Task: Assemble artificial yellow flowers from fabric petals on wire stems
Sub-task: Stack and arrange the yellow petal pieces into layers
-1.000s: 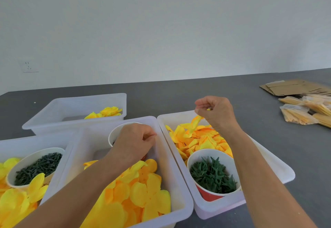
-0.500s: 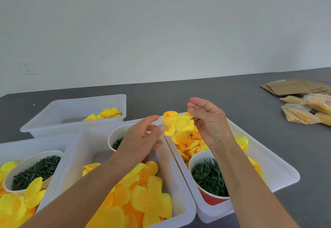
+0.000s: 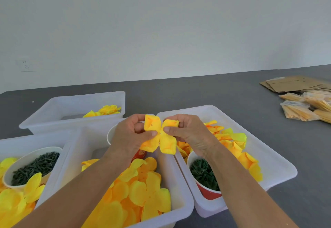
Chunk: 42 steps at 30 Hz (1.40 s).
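Petals (image 3: 160,136) sit dead centre in the head view, held up above the gap between the two near white bins (image 3: 180,208), between both hands. The four-lobed yellow fabric piece spreads flat toward the camera, lobes running up and down, its small centre hole between the two thumbs. Left hand (image 3: 130,136) pinches the left lobes, thumb in front; right hand (image 3: 189,134) pinches the right lobes likewise. Both are equally near. No wire stem is visible; the next move likely needs one threaded through that hole.

Both hands, left hand (image 3: 128,138) and right hand (image 3: 191,135), hold a yellow fabric petal piece (image 3: 159,135) above two adjoining white plastic bins (image 3: 180,202); flattened cardboard (image 3: 290,86) lies far right.
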Each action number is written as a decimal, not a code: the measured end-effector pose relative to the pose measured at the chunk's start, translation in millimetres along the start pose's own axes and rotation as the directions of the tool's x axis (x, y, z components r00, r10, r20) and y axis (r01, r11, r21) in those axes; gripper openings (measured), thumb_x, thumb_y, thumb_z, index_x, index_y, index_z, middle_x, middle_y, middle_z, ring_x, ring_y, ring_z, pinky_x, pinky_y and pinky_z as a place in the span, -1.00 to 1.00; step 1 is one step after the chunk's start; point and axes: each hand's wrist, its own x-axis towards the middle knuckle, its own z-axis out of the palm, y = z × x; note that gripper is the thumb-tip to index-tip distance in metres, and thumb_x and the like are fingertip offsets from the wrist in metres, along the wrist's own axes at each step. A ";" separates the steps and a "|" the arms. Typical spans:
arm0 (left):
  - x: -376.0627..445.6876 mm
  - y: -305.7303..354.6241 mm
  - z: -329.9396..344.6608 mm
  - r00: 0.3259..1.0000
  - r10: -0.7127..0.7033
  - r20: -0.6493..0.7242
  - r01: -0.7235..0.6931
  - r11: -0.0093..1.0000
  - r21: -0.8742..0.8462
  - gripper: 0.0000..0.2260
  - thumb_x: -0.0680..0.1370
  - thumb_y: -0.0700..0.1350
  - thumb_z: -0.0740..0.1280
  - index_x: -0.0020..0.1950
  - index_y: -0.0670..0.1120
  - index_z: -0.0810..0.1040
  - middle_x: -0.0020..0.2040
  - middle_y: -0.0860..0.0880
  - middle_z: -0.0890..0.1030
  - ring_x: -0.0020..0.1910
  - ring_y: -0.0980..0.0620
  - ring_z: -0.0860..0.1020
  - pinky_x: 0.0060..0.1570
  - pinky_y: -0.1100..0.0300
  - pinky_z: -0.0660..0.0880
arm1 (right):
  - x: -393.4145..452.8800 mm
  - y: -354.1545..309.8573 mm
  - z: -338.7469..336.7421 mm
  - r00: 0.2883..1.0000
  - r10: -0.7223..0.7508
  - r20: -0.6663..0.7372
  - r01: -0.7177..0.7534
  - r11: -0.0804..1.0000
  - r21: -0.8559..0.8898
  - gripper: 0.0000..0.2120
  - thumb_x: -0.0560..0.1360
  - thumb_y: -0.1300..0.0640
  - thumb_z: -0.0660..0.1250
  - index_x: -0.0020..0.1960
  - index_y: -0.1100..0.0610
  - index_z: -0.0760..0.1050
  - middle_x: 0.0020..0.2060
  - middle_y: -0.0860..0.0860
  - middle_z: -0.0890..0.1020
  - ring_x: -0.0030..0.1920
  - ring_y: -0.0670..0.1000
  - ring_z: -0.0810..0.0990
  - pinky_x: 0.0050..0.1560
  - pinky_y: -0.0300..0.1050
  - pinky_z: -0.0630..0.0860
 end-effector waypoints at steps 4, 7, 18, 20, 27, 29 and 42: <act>-0.6 -7.4 4.6 0.999 -0.019 0.048 0.023 0.997 -0.079 -0.84 0.44 -0.25 0.42 -0.04 -0.04 0.59 -0.23 0.05 0.70 -0.26 0.13 0.66 -0.36 0.35 0.53 | -0.4 -3.9 -1.4 0.998 0.019 -0.059 -0.017 0.999 0.033 -0.78 0.40 0.28 0.44 0.04 0.22 0.55 -0.11 0.19 0.66 -0.12 0.15 0.64 0.03 0.17 0.56; 2.5 -12.5 7.0 0.996 -0.053 0.078 0.059 0.995 -0.081 -0.90 0.44 -0.23 0.43 -0.08 -0.09 0.62 -0.23 0.01 0.70 -0.27 0.10 0.66 -0.37 0.32 0.53 | -0.1 -3.7 -3.1 0.994 0.058 -0.092 -0.056 0.998 0.018 -0.77 0.40 0.29 0.44 0.04 0.23 0.55 -0.10 0.17 0.67 -0.13 0.14 0.66 -0.01 0.09 0.61; -0.4 -13.8 11.4 0.944 0.331 0.016 -0.303 0.843 0.445 -0.93 0.43 -0.27 0.42 -0.20 -0.12 0.60 -0.47 0.08 0.54 -0.43 0.20 0.49 -0.40 0.46 0.36 | 0.3 5.8 9.3 0.949 -0.276 -0.150 0.171 0.854 -0.491 -0.88 0.39 0.20 0.47 -0.09 0.13 0.57 -0.20 0.05 0.64 -0.25 -0.01 0.54 -0.19 -0.12 0.51; -0.4 -12.2 9.0 0.891 0.453 -0.013 -0.359 0.723 0.591 -0.95 0.44 -0.24 0.41 -0.12 -0.13 0.61 -0.41 0.07 0.55 -0.40 0.13 0.49 -0.34 0.38 0.39 | 1.5 8.7 11.1 0.944 -0.282 -0.169 0.164 0.849 -0.502 -0.82 0.40 0.15 0.47 -0.02 0.12 0.56 -0.14 0.00 0.64 -0.16 -0.05 0.55 -0.12 -0.19 0.51; -9.2 -7.9 4.4 0.756 0.635 0.161 -0.454 0.330 0.828 -0.89 0.35 -0.34 0.46 -0.20 -0.24 0.56 -0.44 -0.18 0.54 -0.45 -0.20 0.52 -0.50 0.01 0.48 | -4.6 3.0 23.5 0.887 -0.378 -0.267 0.193 0.827 -0.528 -0.54 0.48 -0.17 0.27 -0.43 0.13 0.34 -0.39 0.07 0.46 -0.32 0.00 0.42 -0.25 -0.18 0.37; -10.7 -8.7 4.3 0.645 0.725 0.242 -0.514 0.178 0.839 -0.81 0.22 -0.43 0.48 -0.27 -0.24 0.57 -0.50 -0.14 0.49 -0.52 -0.14 0.47 -0.60 0.07 0.43 | -4.7 0.7 25.4 0.939 -0.257 -0.227 0.120 0.867 -0.484 -0.52 0.47 -0.16 0.32 -0.47 0.10 0.29 -0.51 -0.02 0.40 -0.42 -0.03 0.39 -0.33 -0.14 0.36; -8.0 -10.1 -2.4 0.726 0.682 0.088 -0.550 0.500 0.669 -0.70 0.37 -0.24 0.50 0.08 -0.17 0.60 -0.06 -0.05 0.63 -0.11 -0.07 0.61 -0.14 0.09 0.57 | 0.5 0.4 14.0 0.979 0.056 -0.195 -0.030 0.990 0.135 -0.69 0.37 0.41 0.43 0.06 0.17 0.52 -0.15 0.05 0.67 -0.14 0.01 0.65 -0.11 -0.14 0.61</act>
